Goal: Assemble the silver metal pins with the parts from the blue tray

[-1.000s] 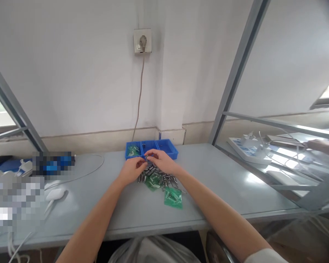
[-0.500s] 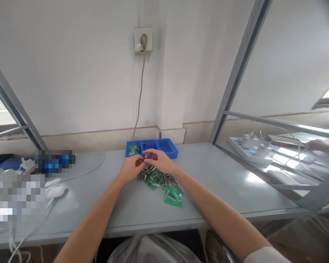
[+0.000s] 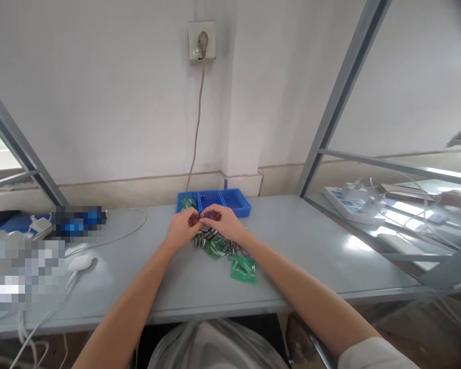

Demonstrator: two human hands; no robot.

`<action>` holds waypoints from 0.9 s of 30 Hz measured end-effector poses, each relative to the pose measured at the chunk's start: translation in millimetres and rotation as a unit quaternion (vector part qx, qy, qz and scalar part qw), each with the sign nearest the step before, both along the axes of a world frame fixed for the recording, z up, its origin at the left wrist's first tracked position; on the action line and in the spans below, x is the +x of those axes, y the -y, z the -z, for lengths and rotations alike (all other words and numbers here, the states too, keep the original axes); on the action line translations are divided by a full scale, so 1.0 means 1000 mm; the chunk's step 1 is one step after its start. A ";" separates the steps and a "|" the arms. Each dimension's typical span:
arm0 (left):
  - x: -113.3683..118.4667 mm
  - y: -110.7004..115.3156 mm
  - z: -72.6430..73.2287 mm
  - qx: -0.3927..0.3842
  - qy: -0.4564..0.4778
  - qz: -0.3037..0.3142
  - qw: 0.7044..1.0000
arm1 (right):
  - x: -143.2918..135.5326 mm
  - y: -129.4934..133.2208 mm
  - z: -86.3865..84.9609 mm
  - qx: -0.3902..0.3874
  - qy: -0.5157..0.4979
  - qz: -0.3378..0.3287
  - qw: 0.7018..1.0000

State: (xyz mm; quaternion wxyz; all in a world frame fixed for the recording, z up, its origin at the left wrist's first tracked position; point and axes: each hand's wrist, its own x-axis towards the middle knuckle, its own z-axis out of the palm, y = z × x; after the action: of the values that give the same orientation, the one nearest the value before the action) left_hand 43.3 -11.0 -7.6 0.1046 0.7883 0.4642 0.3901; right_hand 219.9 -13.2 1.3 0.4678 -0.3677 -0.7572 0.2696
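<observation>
My left hand (image 3: 182,227) and my right hand (image 3: 223,221) meet at the fingertips over the grey table. Between them they pinch a small metal cylinder (image 3: 202,215). Just behind stand blue trays; the left one (image 3: 187,201) holds green bags and small parts, the middle one (image 3: 211,199) a few dark pieces, and the right one (image 3: 235,202) is partly in view. Under and in front of my hands lies a pile of metal cylinders (image 3: 231,249) with a green bag (image 3: 215,247) among them. Another green bag of metal parts (image 3: 243,269) lies nearer the front edge.
On the left are a white adapter (image 3: 81,263), cables and a blue object (image 3: 74,226). A metal frame post (image 3: 340,102) rises at the right. Beyond it are a white power strip (image 3: 351,207) and another person's hand (image 3: 458,200). A plug sits in the wall socket (image 3: 202,42).
The view has shifted slightly. My hands stay together at nearly the same spot, and the end of the small cylinder now shows more clearly between my fingertips.
</observation>
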 end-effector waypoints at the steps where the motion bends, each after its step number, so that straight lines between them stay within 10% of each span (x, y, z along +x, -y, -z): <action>1: 0.000 0.000 0.000 0.000 -0.003 -0.003 1.000 | -0.001 0.001 0.000 0.004 -0.002 0.002 1.000; 27: -0.001 0.004 -0.008 0.040 -0.056 -0.039 0.997 | -0.007 0.004 0.002 0.001 -0.016 0.035 0.999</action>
State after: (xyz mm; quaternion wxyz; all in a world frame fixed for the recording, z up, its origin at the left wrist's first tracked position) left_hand 42.3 -14.6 0.2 0.0318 0.7938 0.4834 0.3676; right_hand 212.9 -16.9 -0.7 0.4897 -0.3887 -0.7365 0.2580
